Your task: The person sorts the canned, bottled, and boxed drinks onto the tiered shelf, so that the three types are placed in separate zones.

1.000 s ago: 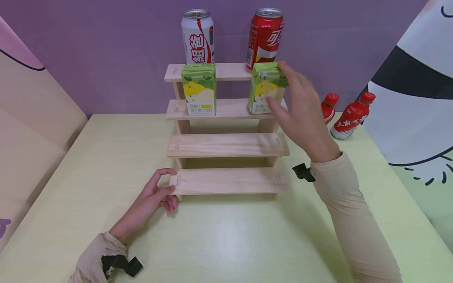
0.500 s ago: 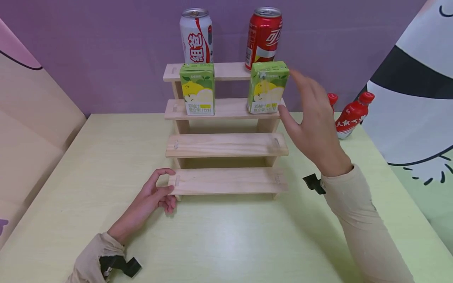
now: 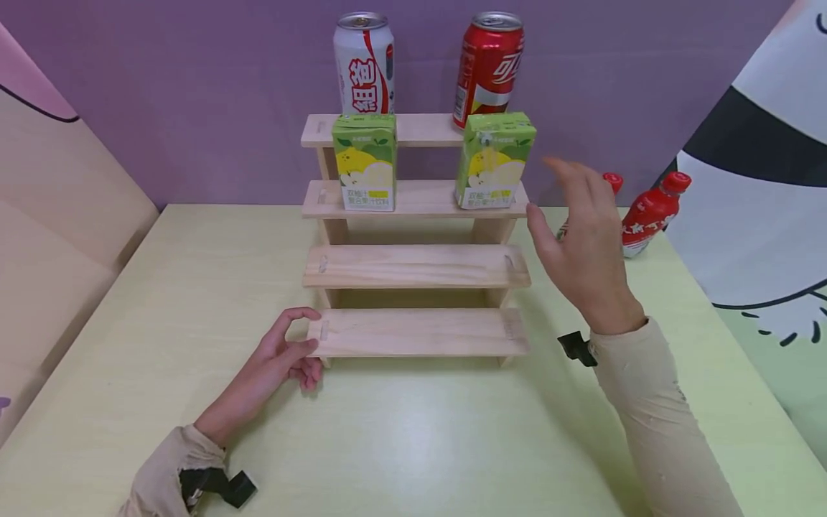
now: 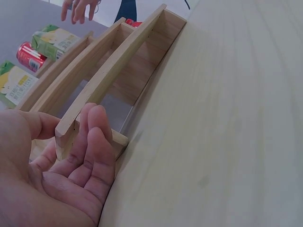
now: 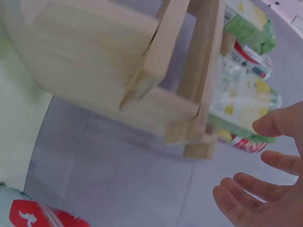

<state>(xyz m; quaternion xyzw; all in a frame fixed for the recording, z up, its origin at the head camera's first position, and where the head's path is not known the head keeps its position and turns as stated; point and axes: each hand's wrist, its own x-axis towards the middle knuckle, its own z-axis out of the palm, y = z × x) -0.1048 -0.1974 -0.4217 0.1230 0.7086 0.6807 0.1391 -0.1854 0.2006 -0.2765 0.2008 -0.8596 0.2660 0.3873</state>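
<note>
A wooden stepped display rack (image 3: 416,332) stands on the table. At the left end of its lowest board, my left hand (image 3: 274,362) pinches the wood between fingers and thumb. The left wrist view shows this hold close up, with fingers under the board's end. My right hand (image 3: 584,251) is in the air just right of the rack, fingers parted and holding nothing. Nearest to it is a green juice carton (image 3: 494,166), upright at the right of the second board from the top. A matching juice carton (image 3: 365,169) stands at that board's left.
On the top board stand a white can (image 3: 365,64) at left and a red can (image 3: 489,68) at right. Two red-capped bottles, one in front (image 3: 651,214) and one partly hidden (image 3: 612,181), stand behind my right hand. A purple backdrop (image 3: 226,93) rises behind the table.
My right hand has let go of the right juice carton and moved off to the right and slightly down. The carton stays on its board. My left hand keeps its hold.
</note>
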